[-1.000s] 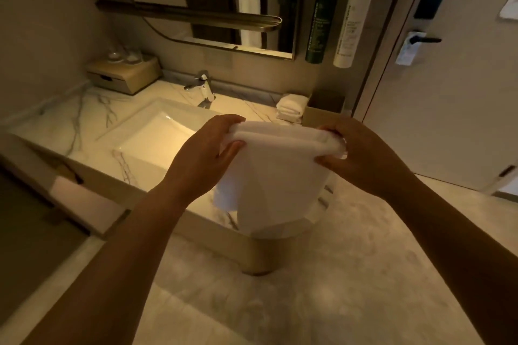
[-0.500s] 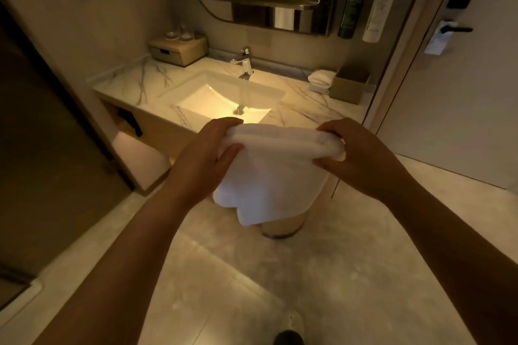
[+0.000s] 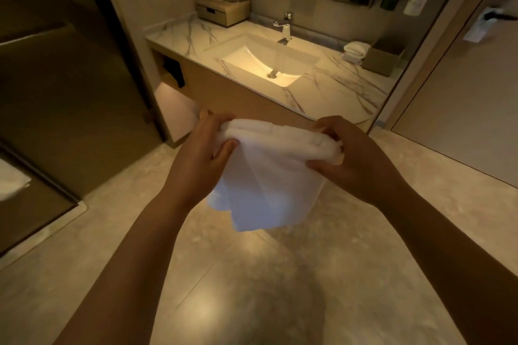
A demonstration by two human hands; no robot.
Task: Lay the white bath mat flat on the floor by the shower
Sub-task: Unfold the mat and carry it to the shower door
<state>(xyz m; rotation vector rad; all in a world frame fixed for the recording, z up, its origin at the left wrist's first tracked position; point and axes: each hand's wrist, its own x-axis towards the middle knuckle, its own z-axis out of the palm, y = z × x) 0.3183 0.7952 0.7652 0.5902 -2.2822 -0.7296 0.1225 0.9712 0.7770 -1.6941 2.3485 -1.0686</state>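
White bath mat (image 3: 269,176) — lower, vanity farther

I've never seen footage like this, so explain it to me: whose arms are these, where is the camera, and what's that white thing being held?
There is no machine here. A person wears a wide-angle camera on the head, looking forward and down, so both bare arms reach into view. The left hand and right hand grip the top edge of a folded white bath mat, which hangs in the air above the tiled floor. Ahead is a marble counter with a lit sink, a tap and small rolled towels. A dark glass door stands on the left.
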